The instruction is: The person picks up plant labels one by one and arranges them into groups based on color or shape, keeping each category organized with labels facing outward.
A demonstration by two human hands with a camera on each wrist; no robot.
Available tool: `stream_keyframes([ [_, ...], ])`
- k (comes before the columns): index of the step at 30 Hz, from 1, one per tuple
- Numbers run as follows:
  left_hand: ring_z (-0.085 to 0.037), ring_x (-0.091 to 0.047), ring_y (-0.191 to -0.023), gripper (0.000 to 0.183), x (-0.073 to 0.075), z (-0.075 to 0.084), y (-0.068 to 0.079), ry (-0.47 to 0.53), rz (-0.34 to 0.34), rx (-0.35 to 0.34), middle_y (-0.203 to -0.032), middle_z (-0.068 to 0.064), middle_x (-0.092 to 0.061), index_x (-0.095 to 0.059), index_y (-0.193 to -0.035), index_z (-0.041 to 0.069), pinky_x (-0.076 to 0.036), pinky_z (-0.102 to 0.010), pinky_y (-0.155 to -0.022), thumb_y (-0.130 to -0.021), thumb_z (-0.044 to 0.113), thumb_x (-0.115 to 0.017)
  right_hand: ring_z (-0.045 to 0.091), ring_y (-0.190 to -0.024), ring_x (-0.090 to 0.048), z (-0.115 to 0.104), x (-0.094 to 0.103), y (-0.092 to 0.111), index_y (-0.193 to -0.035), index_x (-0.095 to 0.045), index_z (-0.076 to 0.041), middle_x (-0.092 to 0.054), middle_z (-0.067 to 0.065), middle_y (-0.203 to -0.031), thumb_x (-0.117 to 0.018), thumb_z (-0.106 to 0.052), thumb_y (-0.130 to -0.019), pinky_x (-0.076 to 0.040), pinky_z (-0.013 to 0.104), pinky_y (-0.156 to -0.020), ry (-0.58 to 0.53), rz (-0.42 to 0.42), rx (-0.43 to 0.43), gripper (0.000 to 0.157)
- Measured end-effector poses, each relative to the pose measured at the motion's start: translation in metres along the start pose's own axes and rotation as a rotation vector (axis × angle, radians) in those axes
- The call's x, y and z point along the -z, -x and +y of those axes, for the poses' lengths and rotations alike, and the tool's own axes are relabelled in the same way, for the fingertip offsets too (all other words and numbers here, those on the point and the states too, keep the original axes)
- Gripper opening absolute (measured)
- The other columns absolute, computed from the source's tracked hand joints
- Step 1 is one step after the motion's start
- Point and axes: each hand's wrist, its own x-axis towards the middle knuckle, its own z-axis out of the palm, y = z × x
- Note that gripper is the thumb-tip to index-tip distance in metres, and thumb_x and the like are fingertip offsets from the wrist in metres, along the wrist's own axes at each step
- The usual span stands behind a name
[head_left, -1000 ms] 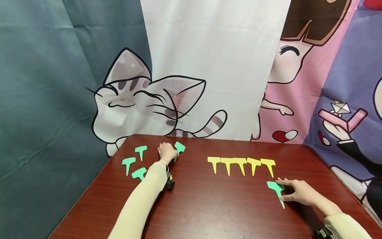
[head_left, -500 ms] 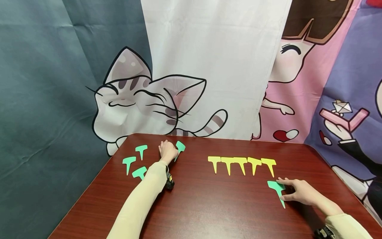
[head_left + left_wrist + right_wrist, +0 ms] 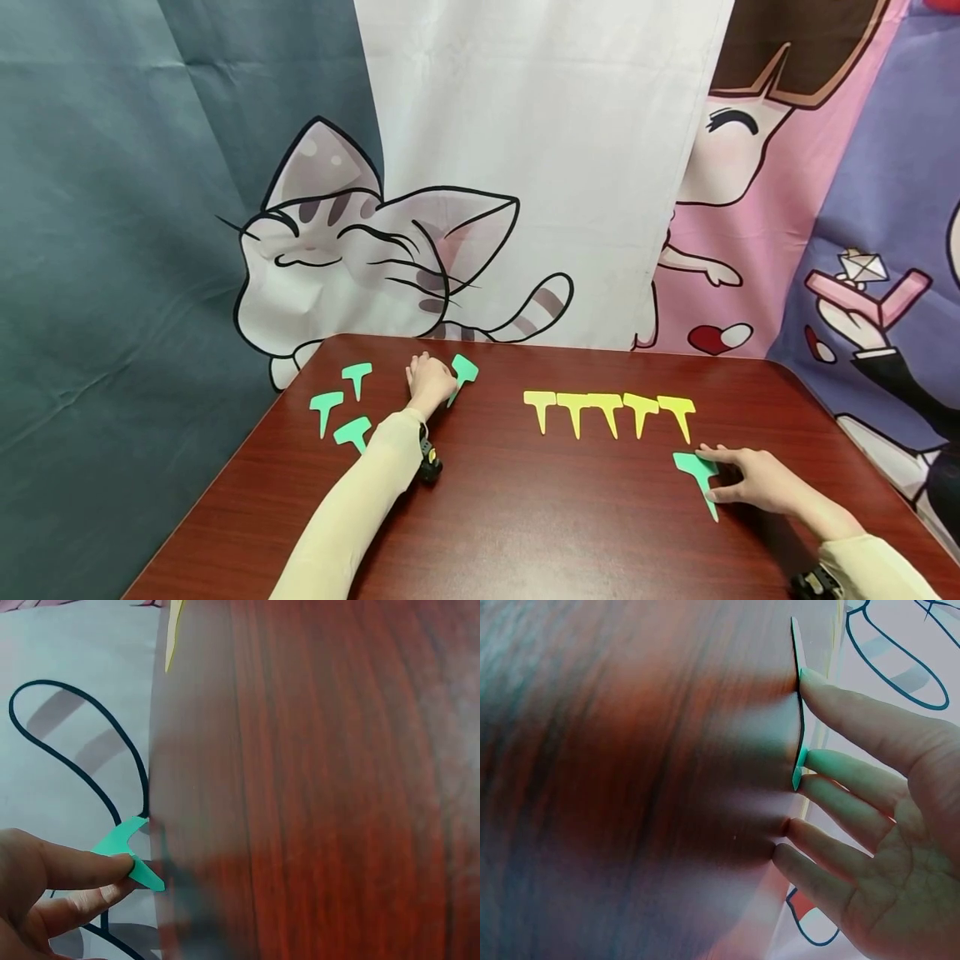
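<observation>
At the back of the table, left of centre, my left hand (image 3: pixel 431 385) pinches a green T-shaped plant label (image 3: pixel 465 368). The left wrist view shows thumb and finger on this label, its pointed end near the tabletop. My right hand (image 3: pixel 761 482) is at the right front, over another green plant label (image 3: pixel 697 468) lying on the table. Its thumb tip touches the stem and its extended fingers touch the wide head; in the right wrist view the label appears nearly edge-on. Several yellow plant labels (image 3: pixel 603 403) lie in a row between the hands.
Three more green plant labels (image 3: pixel 326 402) lie at the left of the brown wooden table (image 3: pixel 570 533), one partly covered by the left sleeve. A cartoon-printed cloth backdrop (image 3: pixel 585 150) hangs right behind the table's far edge.
My left hand has moved slightly to the right, taking the green plant label with it. My right hand stays in place on its label.
</observation>
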Motion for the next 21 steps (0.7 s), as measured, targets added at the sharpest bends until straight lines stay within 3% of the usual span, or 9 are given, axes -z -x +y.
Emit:
stream_keyframes([
  [15,-0.039,-0.013,-0.145,0.026,-0.004,0.017,0.018,0.051,-0.005,-0.075,-0.152,-0.015,-0.032,-0.060,-0.050,0.012,-0.005,-0.057,-0.116,-0.075,0.009,-0.070,0.051,-0.109,-0.055,0.002,0.000,-0.001,-0.122,-0.064,-0.003,-0.058,0.034,-0.119,-0.081,-0.040,-0.067,-0.047,0.058,-0.084,0.016,0.010,0.003,0.069],
  [21,-0.037,-0.015,-0.145,0.027,-0.007,0.022,0.023,0.037,-0.018,-0.092,-0.151,-0.015,-0.035,-0.058,-0.050,0.012,-0.007,-0.055,-0.117,-0.074,0.007,-0.065,0.051,-0.109,-0.056,0.002,-0.001,-0.001,-0.123,-0.063,-0.003,-0.058,0.035,-0.119,-0.082,-0.039,-0.066,-0.047,0.058,-0.083,0.013,0.011,0.006,0.070],
])
